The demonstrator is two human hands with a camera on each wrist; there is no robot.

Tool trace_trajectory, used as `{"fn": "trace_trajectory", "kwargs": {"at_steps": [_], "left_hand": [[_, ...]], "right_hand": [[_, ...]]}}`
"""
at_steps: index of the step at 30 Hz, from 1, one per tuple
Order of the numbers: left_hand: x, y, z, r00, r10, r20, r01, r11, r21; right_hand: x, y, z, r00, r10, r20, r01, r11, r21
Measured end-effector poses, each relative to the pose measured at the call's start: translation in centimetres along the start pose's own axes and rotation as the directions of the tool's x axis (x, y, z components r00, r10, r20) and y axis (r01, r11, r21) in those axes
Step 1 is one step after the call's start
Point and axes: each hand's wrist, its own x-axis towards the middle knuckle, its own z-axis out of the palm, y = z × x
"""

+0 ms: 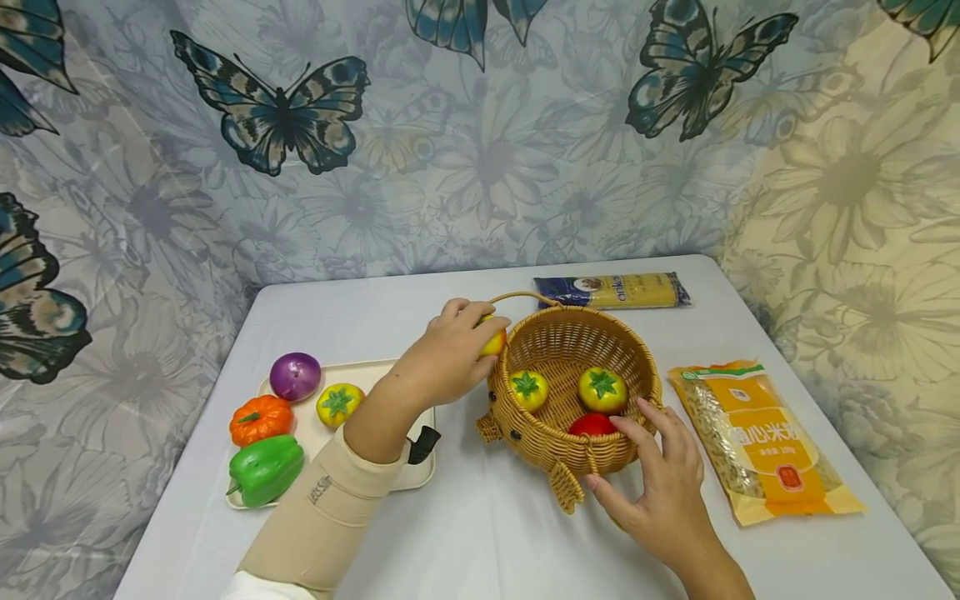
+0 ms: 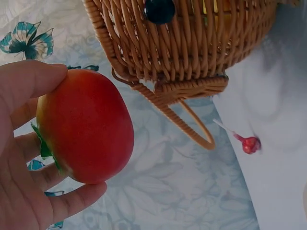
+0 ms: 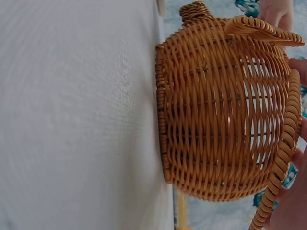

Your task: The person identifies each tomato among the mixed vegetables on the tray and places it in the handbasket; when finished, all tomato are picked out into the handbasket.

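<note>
My left hand [image 1: 448,352] grips a red-and-yellow tomato [image 2: 88,127] with a green leafy top, just outside the left rim of a fish-shaped wicker basket [image 1: 536,435]. The thumb and fingertips hold it around its sides. In the basket lie two yellow tomatoes with green tops, a left one [image 1: 529,390] and a right one [image 1: 602,389], and a red, round-topped piece [image 1: 592,424] partly hidden by the front rim. My right hand [image 1: 663,479] holds the basket at its front-right rim, fingertips over the edge and thumb outside near the handle [image 3: 283,146].
On the left, a cream tray [image 1: 408,477] bears a purple onion [image 1: 296,377], an orange pumpkin [image 1: 261,420], a green bell pepper [image 1: 266,471] and another yellow tomato [image 1: 340,405]. A pasta pack [image 1: 615,290] lies behind the basket, an orange grain bag [image 1: 765,442] to its right.
</note>
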Motion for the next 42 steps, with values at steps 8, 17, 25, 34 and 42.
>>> {"fn": "trace_trajectory", "kwargs": {"at_steps": [8,17,25,34,42], "left_hand": [[0.5,1.2,0.0,0.999,0.044,0.010,-0.044,0.999,0.009],[1.0,2.8,0.4,0.991,0.137,-0.004,-0.136,0.986,0.094],[1.6,4.4,1.0,0.982,0.177,0.063,-0.184,0.976,0.116],[2.3,5.5,2.7,0.963,0.256,0.085,-0.266,0.955,0.133],[2.7,6.2,3.6,0.959,0.226,0.169,-0.250,0.959,0.136]], "right_hand": [[0.0,-0.1,0.0,1.000,0.000,0.002,0.000,1.000,-0.003],[0.0,-0.1,0.0,1.000,-0.002,-0.003,0.002,1.000,-0.001],[0.0,-0.2,0.0,1.000,-0.004,-0.007,0.004,1.000,-0.004],[0.0,0.0,-0.1,1.000,-0.019,-0.008,0.019,1.000,-0.007],[0.0,-0.1,-0.1,1.000,-0.014,-0.005,0.014,1.000,-0.001]]}}
